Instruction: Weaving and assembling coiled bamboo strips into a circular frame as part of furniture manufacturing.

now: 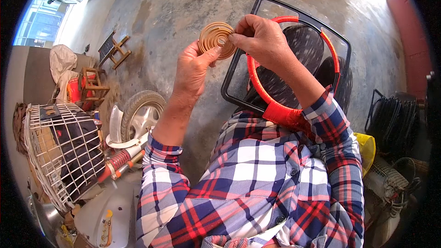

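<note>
Concrete floor (183, 4) lies beyond; room to move appears widest forward and left. The black frame (224, 88), with red-wrapped ring (258, 84), sits over the legs; its left rail is the nearest edge, depth gap unclear. Right hand (264, 39): thumb and fingers pinch the coil (207, 36) of tan strip at its right rim. Left hand (190, 69): fingers pinch its lower left. Coil: likely light, springy; grip across all turns.

Tan coil (211, 39) partly hidden by the left hand (193, 68)
</note>
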`<state>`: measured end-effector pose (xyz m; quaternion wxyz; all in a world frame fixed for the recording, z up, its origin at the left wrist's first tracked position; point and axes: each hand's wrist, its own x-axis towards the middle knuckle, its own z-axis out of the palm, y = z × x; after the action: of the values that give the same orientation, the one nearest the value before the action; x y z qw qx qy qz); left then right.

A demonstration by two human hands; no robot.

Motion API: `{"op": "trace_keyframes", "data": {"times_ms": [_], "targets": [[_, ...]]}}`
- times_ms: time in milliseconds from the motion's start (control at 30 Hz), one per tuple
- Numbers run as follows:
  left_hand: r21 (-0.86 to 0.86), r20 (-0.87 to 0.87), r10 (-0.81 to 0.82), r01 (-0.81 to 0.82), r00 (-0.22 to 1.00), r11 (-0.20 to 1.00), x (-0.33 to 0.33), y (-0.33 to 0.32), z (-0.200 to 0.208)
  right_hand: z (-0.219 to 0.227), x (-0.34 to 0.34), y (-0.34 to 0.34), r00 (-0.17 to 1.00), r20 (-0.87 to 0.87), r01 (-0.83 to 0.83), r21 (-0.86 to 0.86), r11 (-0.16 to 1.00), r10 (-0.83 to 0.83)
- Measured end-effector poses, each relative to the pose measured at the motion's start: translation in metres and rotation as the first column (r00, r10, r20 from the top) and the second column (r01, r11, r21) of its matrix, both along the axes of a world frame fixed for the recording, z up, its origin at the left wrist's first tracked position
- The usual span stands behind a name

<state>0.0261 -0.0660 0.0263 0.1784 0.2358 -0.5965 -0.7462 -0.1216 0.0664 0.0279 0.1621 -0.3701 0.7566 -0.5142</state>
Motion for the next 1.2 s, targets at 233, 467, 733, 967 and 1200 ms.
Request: {"op": "trace_keyframes", "data": {"times_ms": [233,467,733,967,1200], "targets": [[-0.060,0.069,-0.099,0.103,0.993,0.993,0.002,-0.015,0.002,0.004,-0.003,-0.002,0.997,-0.046,-0.054,0.029,0.998,0.056],[0.015,0.008,0.021,-0.021,1.000,1.000,-0.002,0.002,0.005,-0.001,0.001,-0.001,0.995,0.083,-0.046,-0.023,0.999,0.048],[-0.099,0.026,-0.004,0.006,1.000,0.995,-0.006,0.011,0.003,-0.002,0.004,0.005,1.000,-0.016,0.019,0.022,1.000,-0.019],[-0.102,0.044,-0.101,0.105,0.994,0.989,-0.005,0.003,0.010,0.005,0.002,0.003,0.994,-0.104,0.023,0.028,0.999,-0.020],[-0.057,-0.003,-0.098,0.097,0.995,0.994,-0.003,-0.007,0.003,-0.002,-0.002,0.004,0.998,-0.061,-0.018,-0.028,0.999,0.016]]}}
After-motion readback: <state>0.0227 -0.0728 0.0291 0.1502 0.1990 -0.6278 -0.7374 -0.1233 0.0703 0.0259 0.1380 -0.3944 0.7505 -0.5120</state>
